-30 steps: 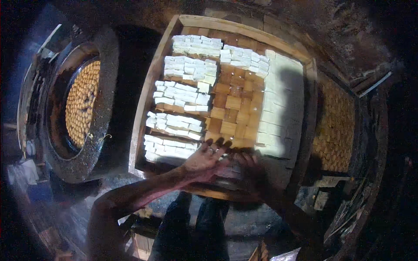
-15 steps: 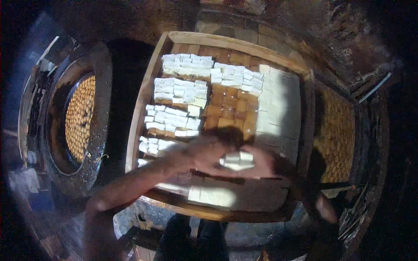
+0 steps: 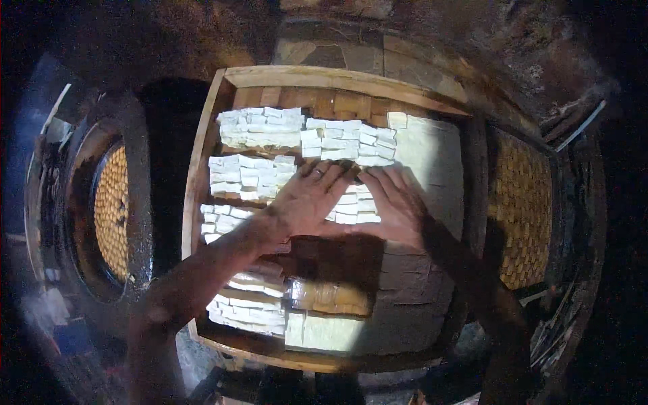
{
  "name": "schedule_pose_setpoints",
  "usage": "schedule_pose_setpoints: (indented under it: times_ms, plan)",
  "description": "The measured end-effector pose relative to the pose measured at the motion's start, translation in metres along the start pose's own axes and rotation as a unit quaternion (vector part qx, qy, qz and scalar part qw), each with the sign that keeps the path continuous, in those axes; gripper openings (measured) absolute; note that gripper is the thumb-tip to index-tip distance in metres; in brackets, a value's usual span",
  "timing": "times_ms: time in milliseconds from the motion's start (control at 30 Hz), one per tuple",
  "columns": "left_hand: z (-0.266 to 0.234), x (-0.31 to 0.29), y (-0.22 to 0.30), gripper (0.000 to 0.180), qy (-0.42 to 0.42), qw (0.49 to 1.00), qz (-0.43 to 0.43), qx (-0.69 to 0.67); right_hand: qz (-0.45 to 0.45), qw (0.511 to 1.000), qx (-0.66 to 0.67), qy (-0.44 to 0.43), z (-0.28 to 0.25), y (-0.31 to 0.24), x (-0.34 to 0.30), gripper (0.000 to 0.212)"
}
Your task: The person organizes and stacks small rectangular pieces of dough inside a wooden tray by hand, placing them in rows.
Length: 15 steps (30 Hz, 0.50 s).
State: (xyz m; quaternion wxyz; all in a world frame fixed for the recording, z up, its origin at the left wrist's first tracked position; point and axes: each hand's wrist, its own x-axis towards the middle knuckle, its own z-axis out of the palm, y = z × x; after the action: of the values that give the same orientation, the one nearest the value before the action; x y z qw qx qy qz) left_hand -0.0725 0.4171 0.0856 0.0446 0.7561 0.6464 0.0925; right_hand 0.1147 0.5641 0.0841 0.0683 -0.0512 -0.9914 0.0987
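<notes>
A cluster of white tofu pieces (image 3: 354, 205) sits on the woven bottom of a wooden tray (image 3: 190, 223), cupped between both hands. My left hand (image 3: 300, 201) presses along its left side, fingers pointing away from me and partly over the cluster. My right hand (image 3: 398, 208) encloses the right side, its thumb stretched along the near edge toward the other thumb. Just beyond the fingertips stands another group of cut tofu pieces (image 3: 347, 140). Part of the held cluster is hidden by the hands.
More rows of cut tofu (image 3: 248, 175) fill the tray's left part. Large scored tofu slabs (image 3: 432, 175) cover its right side, partly in shadow. A round vessel of golden pieces (image 3: 111, 209) stands left; a woven mat (image 3: 523, 216) lies right.
Both hands have moved away from me with the tofu cluster, from above the near part of the tray to its middle, behind the group there. The view has shifted slightly.
</notes>
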Motion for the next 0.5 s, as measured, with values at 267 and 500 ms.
schedule_pose_setpoints:
  times_ms: [267,500]
  plan:
    - [0.017,-0.038,-0.021,0.090,-0.056,0.993,-0.074,-0.078,0.062,0.996,-0.016,-0.057,0.030,-0.040,0.023,0.076]
    - [-0.028,-0.075,0.048,0.071,0.156,0.949,-0.222,-0.159,0.060,0.989,0.133,0.004,0.007,-0.093,0.052,0.065]
